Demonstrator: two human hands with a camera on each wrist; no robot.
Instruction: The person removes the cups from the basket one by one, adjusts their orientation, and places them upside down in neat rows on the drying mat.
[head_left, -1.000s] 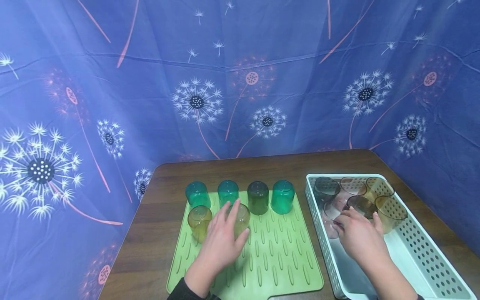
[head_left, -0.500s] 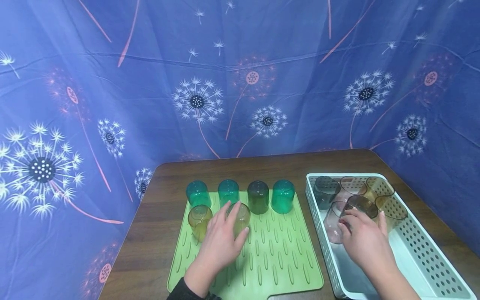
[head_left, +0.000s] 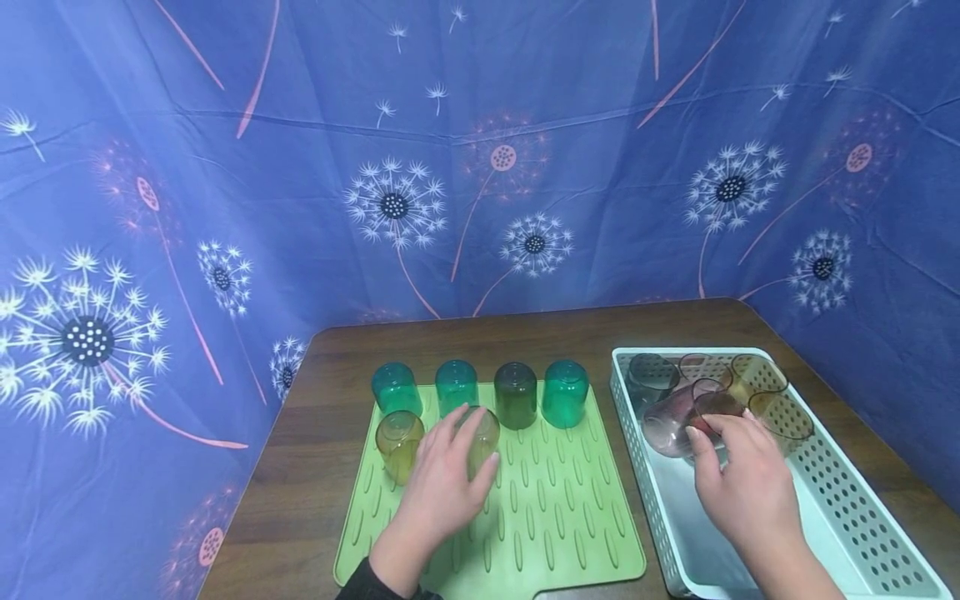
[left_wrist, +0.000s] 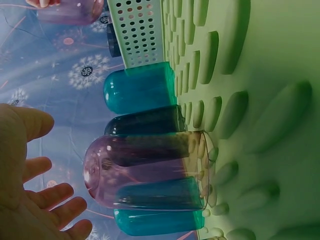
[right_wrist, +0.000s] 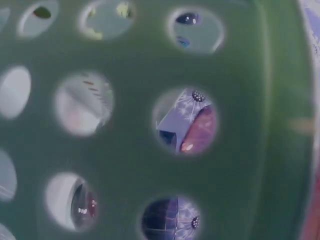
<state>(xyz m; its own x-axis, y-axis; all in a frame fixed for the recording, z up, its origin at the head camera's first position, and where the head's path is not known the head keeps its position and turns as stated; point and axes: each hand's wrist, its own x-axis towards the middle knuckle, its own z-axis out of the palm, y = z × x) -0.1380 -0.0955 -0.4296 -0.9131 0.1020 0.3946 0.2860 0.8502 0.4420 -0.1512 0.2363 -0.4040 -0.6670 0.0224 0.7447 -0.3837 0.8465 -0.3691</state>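
My right hand (head_left: pixel 750 475) pinches a pinkish glass (head_left: pixel 666 429) between thumb and fingers; it tilts inside the pale green basket (head_left: pixel 675 533). That pink glass (left_wrist: pixel 75 11) also shows in the left wrist view, above the basket's rim. A dark brownish glass (head_left: pixel 720 404) is close by the fingers. My left hand (head_left: pixel 446 475) hovers over the green mat (head_left: pixel 555 517), fingers spread, beside an upside-down pale glass (head_left: pixel 486 429). In the left wrist view that glass (left_wrist: pixel 145 172) stands apart from the fingers. An amber glass (head_left: pixel 399 442) stands to its left.
Upside-down glasses line the mat's back: teal ones (head_left: pixel 394 387) and a dark olive one (head_left: pixel 516 396). Several more glasses stand upright in the basket, including a grey one (head_left: pixel 651 375) and an amber one (head_left: pixel 780 417). The basket's perforated wall (right_wrist: pixel 130 160) fills the right wrist view.
The pink glass in the basket has gone from upright to tilted, its base swinging left, as my right hand shifted slightly right and took hold of it. The left hand stays put.
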